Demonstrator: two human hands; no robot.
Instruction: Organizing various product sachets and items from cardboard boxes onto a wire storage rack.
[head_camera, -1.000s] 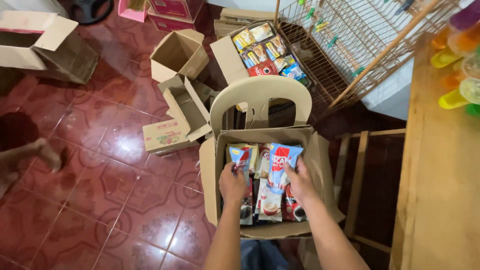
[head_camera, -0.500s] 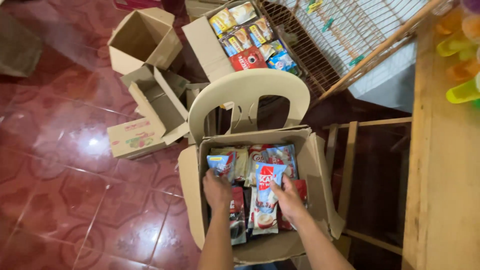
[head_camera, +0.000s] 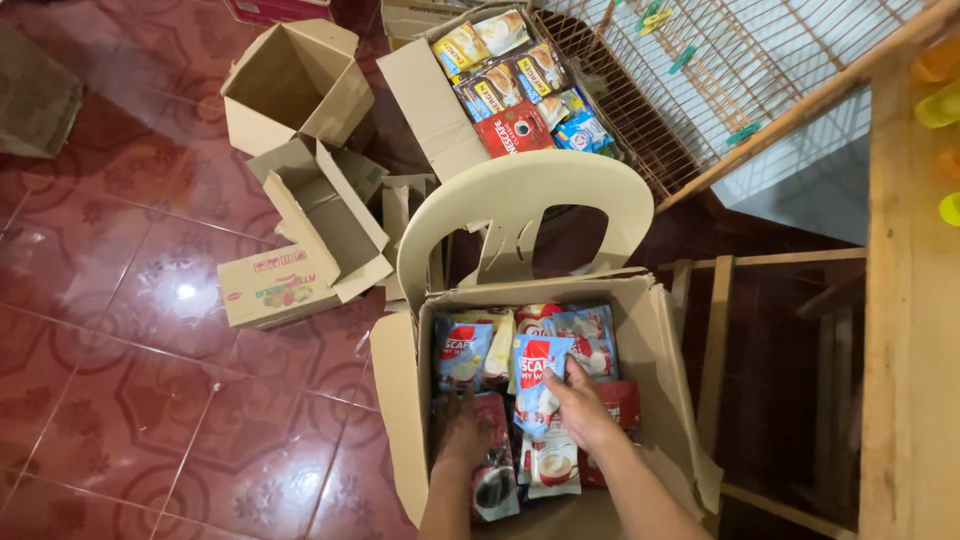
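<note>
Both hands work inside an open brown cardboard box (head_camera: 660, 400) resting on a cream plastic chair (head_camera: 520, 215). The right hand (head_camera: 585, 410) closes thumb and fingers on an upright blue-and-white sachet pack (head_camera: 535, 385); the left hand (head_camera: 460, 435) lies flat, fingers open, on dark packs beside it, holding nothing. Risk: tightly wedged neighbours could snag and spill, or the box could tip off the seat. Its flaps stand wide; the red tiled floor (head_camera: 120, 380) at left offers room, past the empty cartons (head_camera: 300, 230).
</note>
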